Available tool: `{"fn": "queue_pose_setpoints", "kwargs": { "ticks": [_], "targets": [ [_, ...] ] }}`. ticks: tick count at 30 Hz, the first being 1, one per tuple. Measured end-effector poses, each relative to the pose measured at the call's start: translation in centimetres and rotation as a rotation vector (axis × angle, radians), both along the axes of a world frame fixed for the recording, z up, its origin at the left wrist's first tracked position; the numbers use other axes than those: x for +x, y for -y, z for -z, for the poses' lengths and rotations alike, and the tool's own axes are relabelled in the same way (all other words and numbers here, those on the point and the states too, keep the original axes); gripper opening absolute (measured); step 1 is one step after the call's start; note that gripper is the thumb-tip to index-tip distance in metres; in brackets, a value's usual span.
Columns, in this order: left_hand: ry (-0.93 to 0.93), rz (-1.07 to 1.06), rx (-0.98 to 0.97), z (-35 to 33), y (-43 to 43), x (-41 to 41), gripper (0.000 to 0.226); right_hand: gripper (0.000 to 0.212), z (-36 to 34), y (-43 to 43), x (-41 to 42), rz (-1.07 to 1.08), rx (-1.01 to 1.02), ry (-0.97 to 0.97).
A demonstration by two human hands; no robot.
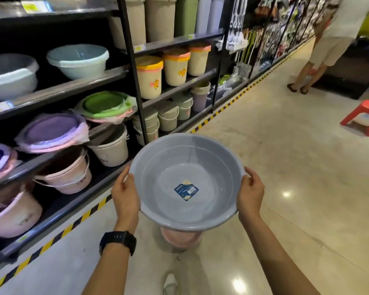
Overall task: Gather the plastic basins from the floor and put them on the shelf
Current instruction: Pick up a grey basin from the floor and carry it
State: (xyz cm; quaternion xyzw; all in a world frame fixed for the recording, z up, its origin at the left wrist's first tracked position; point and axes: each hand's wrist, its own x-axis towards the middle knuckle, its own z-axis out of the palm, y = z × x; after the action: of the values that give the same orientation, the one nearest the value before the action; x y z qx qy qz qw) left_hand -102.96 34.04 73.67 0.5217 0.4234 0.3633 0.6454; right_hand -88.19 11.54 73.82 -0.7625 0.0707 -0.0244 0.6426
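Item: grey basin (186, 182), frame centre | Hands: left hand (124, 193) and right hand (250, 193) gripping opposite rims | Below: pink basin (180, 238) sitting on floor (296, 167) | Left: shelf (58, 209)

A red plastic stool (363, 117) is seen on the pale tiled floor (285, 167) at the right. Lidded cream bins (149, 76) and small pails (168, 118) are ranged in the further bay. A bystander's legs (311, 69) are seen beside what may be a dark mat (349, 77).
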Motion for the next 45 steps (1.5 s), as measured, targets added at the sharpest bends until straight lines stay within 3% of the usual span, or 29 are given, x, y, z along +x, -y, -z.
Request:
{"fn": "queue_pose_setpoints", "kwargs": {
  "ticks": [6, 10, 14, 21, 27, 34, 37, 42, 45],
  "targets": [
    [-0.110, 0.050, 0.061, 7.3, -6.2, 9.2, 0.032, 0.036, 8.0, -5.4, 8.4, 0.013, -0.191, -0.001],
    [-0.254, 0.098, 0.090, 15.7, -8.2, 13.4, 0.039, 0.038, 16.2, -7.2, 12.4, -0.050, -0.284, -0.037],
    [-0.360, 0.164, 0.162, 28.5, -9.0, 16.8, 0.037, 0.034, 28.4, -8.1, 16.3, -0.120, -0.402, 0.014],
    [-0.434, 0.167, 0.127, 53.4, -9.0, 18.4, 0.039, 0.043, 53.2, -8.3, 19.2, -0.225, -0.515, -0.147],
    [-0.595, 0.181, 0.116, 68.0, -7.9, 15.7, 0.038, 0.042, 68.1, -8.0, 18.4, -0.327, -0.588, -0.174],
    [-0.747, 0.298, 0.292, 74.9, -7.7, 14.1, 0.044, 0.046, 76.3, -6.7, 16.8, -0.440, -0.699, -0.217],
    [-0.797, 0.337, 0.335, 75.8, -8.1, 14.1, 0.053, 0.045, 77.3, -6.7, 16.8, -0.452, -0.747, -0.216],
    [-1.033, 0.519, 0.430, 76.4, -9.6, 13.7, 0.046, 0.042, 77.4, -6.4, 17.2, -0.492, -0.858, -0.136],
    [-1.138, 0.628, 0.473, 76.1, -10.3, 13.3, 0.051, 0.054, 77.4, -6.3, 17.3, -0.510, -0.909, -0.162]
  ]
}}
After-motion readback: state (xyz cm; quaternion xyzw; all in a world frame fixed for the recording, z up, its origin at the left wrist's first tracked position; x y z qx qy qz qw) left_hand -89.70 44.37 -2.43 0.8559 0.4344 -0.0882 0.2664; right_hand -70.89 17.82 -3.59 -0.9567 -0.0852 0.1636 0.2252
